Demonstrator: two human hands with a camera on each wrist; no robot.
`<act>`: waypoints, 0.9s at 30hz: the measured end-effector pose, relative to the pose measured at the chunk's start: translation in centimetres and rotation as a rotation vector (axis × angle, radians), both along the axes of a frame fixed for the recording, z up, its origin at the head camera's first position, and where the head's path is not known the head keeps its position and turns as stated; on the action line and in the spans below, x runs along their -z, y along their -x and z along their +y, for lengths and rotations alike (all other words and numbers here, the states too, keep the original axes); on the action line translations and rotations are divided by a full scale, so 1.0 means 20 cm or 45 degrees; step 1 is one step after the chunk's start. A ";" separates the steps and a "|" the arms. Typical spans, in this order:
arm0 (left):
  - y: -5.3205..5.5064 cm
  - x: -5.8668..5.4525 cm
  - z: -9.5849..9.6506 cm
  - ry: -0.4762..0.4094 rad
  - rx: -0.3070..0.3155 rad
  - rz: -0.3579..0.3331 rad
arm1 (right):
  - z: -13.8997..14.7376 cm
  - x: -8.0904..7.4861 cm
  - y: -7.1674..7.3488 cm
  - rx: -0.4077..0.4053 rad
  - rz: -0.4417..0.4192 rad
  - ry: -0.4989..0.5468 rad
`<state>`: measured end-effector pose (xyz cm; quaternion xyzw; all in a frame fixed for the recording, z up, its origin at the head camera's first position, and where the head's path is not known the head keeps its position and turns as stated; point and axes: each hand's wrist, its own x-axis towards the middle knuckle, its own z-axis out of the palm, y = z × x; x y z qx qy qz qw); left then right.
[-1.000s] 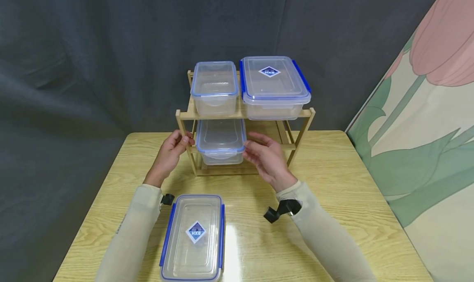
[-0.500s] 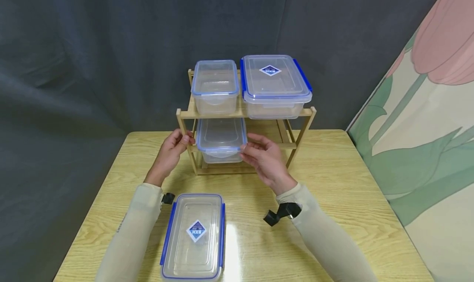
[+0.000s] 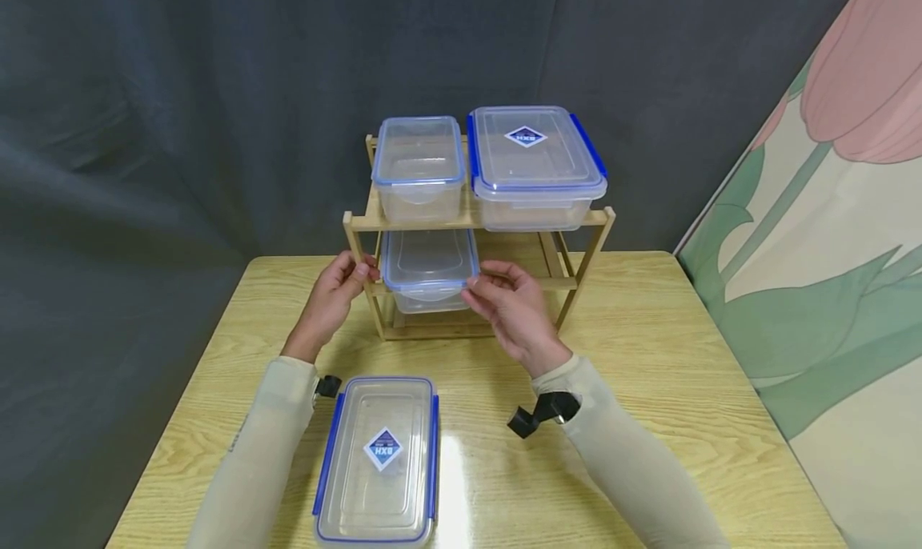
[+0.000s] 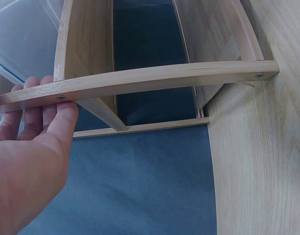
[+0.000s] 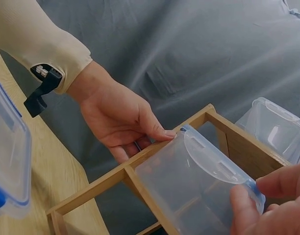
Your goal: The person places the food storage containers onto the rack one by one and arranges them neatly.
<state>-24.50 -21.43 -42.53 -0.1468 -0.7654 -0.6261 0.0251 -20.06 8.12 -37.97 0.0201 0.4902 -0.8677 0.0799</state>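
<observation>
Apparently past halfway filling the rack.
Done, seemingly, with upper boxes; pinching the tub jutting below with right grip; clasping a post with left grip; perhaps yet to shelve the flat box on the bench.

Left hand gripping the wooden rack by its front left post, right hand pinching a lidded tub at the near right corner. Small tub and big tub chilling up top, blue-clipped box sitting on the table.
</observation>
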 end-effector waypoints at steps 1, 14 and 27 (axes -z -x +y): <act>0.00 0.00 0.00 0.004 -0.001 0.000 | 0.00 0.00 0.00 -0.003 0.000 -0.001; 0.00 0.01 0.00 0.003 -0.005 0.001 | 0.06 0.10 -0.10 -0.140 0.063 -0.155; 0.00 -0.01 0.00 0.003 -0.005 -0.005 | 0.04 0.26 -0.25 -0.323 0.092 -0.325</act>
